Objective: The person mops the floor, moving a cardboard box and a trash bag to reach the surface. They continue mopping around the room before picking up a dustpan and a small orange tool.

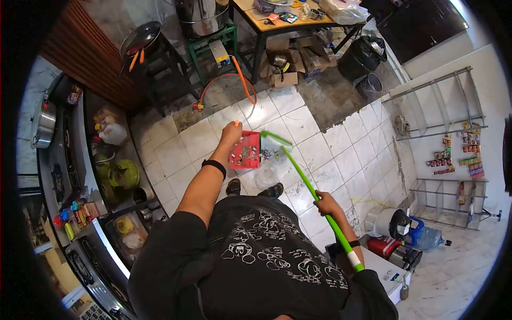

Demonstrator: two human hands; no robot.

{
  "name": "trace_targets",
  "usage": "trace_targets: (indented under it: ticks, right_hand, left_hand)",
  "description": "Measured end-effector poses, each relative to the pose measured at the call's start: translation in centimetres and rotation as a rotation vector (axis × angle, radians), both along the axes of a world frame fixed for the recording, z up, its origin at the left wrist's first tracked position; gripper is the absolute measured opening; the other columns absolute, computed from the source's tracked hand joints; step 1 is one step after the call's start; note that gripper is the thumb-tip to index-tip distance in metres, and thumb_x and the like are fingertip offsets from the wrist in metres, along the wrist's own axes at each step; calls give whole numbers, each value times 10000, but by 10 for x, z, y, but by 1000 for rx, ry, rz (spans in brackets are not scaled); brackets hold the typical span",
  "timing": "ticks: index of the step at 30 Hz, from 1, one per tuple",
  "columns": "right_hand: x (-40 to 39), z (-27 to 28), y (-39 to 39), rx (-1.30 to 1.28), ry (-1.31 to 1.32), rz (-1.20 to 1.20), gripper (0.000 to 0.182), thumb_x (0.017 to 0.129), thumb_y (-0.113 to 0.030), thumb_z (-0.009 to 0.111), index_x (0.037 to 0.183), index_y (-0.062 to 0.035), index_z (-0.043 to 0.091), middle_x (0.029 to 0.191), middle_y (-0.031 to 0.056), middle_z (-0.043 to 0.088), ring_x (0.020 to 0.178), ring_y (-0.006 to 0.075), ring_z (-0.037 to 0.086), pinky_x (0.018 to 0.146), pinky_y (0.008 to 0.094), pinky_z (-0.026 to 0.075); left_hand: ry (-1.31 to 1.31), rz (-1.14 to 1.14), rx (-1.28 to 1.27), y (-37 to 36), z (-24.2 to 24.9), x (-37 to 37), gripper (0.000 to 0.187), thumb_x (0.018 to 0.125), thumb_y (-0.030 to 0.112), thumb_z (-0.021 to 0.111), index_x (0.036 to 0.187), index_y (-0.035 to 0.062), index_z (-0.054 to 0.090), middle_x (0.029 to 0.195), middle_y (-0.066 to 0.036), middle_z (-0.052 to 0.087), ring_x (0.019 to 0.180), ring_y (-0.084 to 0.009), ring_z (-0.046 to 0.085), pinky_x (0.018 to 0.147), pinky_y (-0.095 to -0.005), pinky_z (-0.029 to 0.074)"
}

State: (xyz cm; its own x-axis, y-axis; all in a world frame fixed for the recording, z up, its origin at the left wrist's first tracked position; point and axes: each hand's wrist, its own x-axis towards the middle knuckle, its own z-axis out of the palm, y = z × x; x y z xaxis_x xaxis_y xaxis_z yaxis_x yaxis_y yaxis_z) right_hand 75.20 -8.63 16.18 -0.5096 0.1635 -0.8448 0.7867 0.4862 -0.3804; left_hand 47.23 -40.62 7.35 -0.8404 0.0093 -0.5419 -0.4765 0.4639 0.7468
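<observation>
My left hand (231, 132) is closed around the handle of a red dustpan (245, 134); an orange tip pokes out above the fist. Bits of litter (245, 154) lie in the pan. My right hand (326, 204) grips the long green stick of a broom (302, 173), which runs back under my right forearm. The broom's green head (276, 138) is on the tiles just right of the pan's edge. Between broom and pan lies dark scattered debris (265, 154). A clear, crumpled plastic-looking piece (266, 176) rests near my feet.
A gas hose (248, 88) loops over the floor ahead from a green burner stand (213, 53). Cardboard boxes (282, 61) sit under the wooden table (256, 13). Black bins (362, 56) stand back right. Stoves (66, 154) line my left; a water bottle (426, 237) lies right.
</observation>
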Motion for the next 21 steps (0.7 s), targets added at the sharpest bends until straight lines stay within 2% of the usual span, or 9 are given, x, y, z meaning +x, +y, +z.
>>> trace_targets:
  ticks: [3,6,7,10,12,16,17,20,21]
  right_hand:
    - [-4,-22,8,-30,78,-148,583,796,-49,566,1347,6,382,553,57,495,392,167,481,360,327,426]
    - [-14,-41,4,-7,107,-144,363,805,-34,546,1153,56,495,565,58,499,401,166,481,359,327,425]
    - [-16,-52,6,-8,108,-146,363,805,-34,546,1153,56,495,565,58,499,401,166,481,359,327,425]
    - [-21,-69,7,-174,50,-267,420,831,-36,542,1229,28,425,559,34,458,404,134,438,346,281,373]
    - [-20,-72,-3,-491,30,-477,128,827,-29,524,928,-13,448,566,29,439,402,126,422,341,275,363]
    - [-15,-57,-28,-781,-82,-751,144,861,-16,464,977,-82,410,616,7,392,412,69,351,329,210,307]
    - [-14,-51,-33,-806,-74,-771,111,889,-45,448,973,-110,412,600,-19,369,399,28,322,305,152,266]
    - [-19,-11,-41,-875,-88,-827,95,896,-58,457,935,-116,391,607,-16,367,399,27,316,301,152,268]
    - [-17,-5,-41,-867,-62,-822,131,899,-66,463,1013,-107,415,610,-13,363,400,24,309,297,150,266]
  left_hand:
    - [86,-137,-152,5,10,-2,380,905,314,428,965,-32,572,865,-227,645,616,-307,657,607,-395,531]
    - [111,-144,-201,15,18,-2,395,905,319,423,967,-40,575,888,-238,644,703,-335,663,678,-412,529]
    - [140,-156,-254,17,5,-5,418,897,344,432,981,-37,581,915,-244,641,820,-361,648,763,-427,508]
    - [57,-126,-195,23,-17,-7,434,887,367,438,996,-26,587,948,-247,637,912,-372,623,821,-441,482]
    - [45,-135,-185,24,-23,-6,436,884,370,439,998,-23,588,958,-247,635,919,-370,622,820,-440,482]
    - [68,-145,-193,26,-29,-1,424,881,365,440,997,-13,591,969,-246,633,925,-366,621,819,-435,482]
    - [69,-146,-192,25,-30,-1,424,881,365,440,997,-13,591,969,-246,633,925,-366,621,819,-435,482]
    - [45,-135,-158,23,-24,-1,419,877,360,442,1004,-13,586,930,-243,641,904,-370,626,803,-435,487]
    - [25,-112,-117,21,-23,-2,419,876,358,440,1002,-15,586,909,-237,645,879,-364,635,786,-432,494]
